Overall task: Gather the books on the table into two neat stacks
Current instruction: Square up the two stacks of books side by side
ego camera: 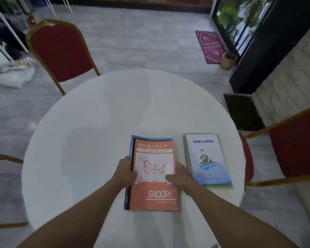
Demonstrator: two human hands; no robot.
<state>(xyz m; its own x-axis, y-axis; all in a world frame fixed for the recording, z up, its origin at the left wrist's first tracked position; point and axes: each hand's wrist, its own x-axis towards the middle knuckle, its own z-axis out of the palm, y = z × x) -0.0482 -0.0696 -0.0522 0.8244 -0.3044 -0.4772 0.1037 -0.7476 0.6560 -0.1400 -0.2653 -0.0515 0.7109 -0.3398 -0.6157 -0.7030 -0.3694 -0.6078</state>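
Gripping the orange Snoopy-covered book stack are both hands: left hand clamping its spine edge; right hand pressing opposite. A white-and-blue paper booklet stack is lying just beside it on the round white table.

Orange Snoopy-topped stack, white-blue-topped stack just right, both flat

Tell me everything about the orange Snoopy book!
The orange Snoopy book is a thin paper-covered notebook lying flat, face up, on top of a stack of books on the white round table. Its cover shows Japanese writing, a white cartoon panel and the word SNOOPY. Blue and teal edges of the books below peek out at its top and left. The left hand holds its left edge; the right hand holds its right edge, thumb on the cover.
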